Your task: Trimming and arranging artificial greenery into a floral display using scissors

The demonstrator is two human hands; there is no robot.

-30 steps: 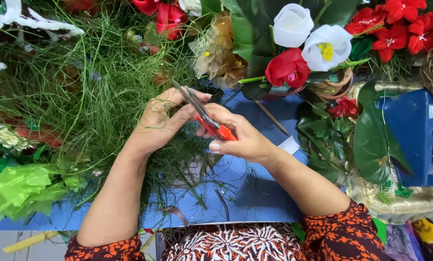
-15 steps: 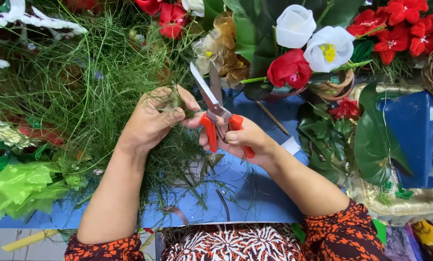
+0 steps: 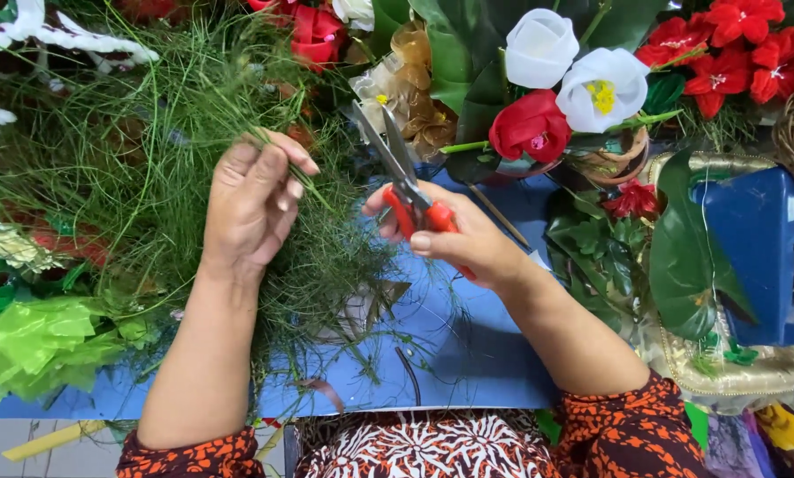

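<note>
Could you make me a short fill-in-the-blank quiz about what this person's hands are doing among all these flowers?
1. The right hand holds scissors with handles coloured ____.
2. The left hand pinches thin strands of ____ grass-like foliage.
3. The work surface under the hands is coloured ____.
4. Beside the red rose sit two flowers coloured ____.

Missing words: red; green; blue; white

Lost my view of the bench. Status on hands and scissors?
Left hand pinching thin green stems. Right hand gripping red-handled scissors, blades pointing up, clear of the stems. Nothing between the hands.
</note>
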